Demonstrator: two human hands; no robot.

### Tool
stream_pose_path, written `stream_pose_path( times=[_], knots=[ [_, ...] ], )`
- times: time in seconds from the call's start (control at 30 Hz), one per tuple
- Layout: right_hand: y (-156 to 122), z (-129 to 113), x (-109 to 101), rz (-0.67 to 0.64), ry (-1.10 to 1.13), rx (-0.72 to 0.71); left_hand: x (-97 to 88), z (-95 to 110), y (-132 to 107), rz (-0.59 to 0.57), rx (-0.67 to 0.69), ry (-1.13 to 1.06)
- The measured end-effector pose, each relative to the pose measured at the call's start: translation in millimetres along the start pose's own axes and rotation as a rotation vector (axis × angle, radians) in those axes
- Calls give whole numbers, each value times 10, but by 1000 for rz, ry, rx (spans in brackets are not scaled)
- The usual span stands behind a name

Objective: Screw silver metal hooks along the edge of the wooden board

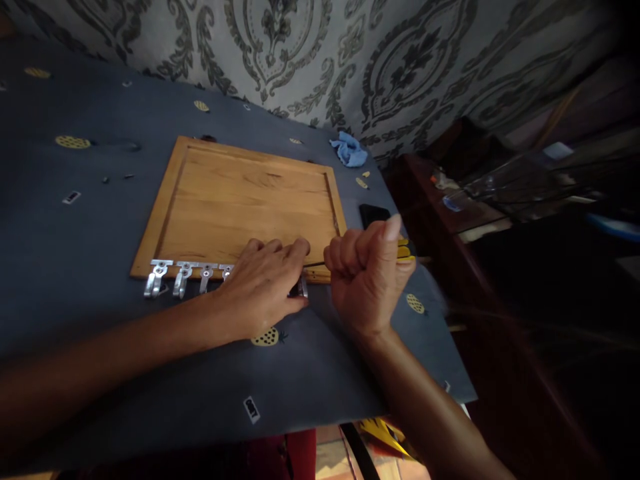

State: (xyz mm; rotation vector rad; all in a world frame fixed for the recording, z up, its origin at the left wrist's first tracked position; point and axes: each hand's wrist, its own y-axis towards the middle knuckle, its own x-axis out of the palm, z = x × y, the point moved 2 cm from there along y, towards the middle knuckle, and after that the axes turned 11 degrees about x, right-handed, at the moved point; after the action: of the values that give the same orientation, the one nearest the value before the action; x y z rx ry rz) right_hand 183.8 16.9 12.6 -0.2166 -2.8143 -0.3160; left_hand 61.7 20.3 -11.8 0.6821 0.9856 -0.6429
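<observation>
A wooden board (250, 200) with a raised frame lies flat on the cloth-covered table. Several silver metal hooks (181, 277) are lined up along its near edge. My left hand (263, 287) bends over that edge, covering part of the row. Its thumb and fingers close around a metal hook (303, 287), which is mostly hidden. In my right fist is a screwdriver (316, 265) with a dark shaft; a yellow and black handle end shows behind the hand. The shaft points left towards my left fingertips, and its tip is hidden there.
A crumpled blue cloth (350, 150) and a black phone-like object (374, 214) lie right of the board. Small dark bits (129, 176) are on the left of the tablecloth (100, 227). Patterned curtain fabric (280, 47) hangs behind. Dark reddish furniture (450, 213) stands at right.
</observation>
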Motion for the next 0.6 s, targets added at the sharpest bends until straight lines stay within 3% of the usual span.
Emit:
stream_pose_path(
  times=[0.33,0.6],
  knots=[
    [38,-4,-28,33,0,-40,-54,14,6,-19,-10,-40],
    [137,-99,-231,98,57,-68,-505,-80,-97,104,27,-93]
  ],
)
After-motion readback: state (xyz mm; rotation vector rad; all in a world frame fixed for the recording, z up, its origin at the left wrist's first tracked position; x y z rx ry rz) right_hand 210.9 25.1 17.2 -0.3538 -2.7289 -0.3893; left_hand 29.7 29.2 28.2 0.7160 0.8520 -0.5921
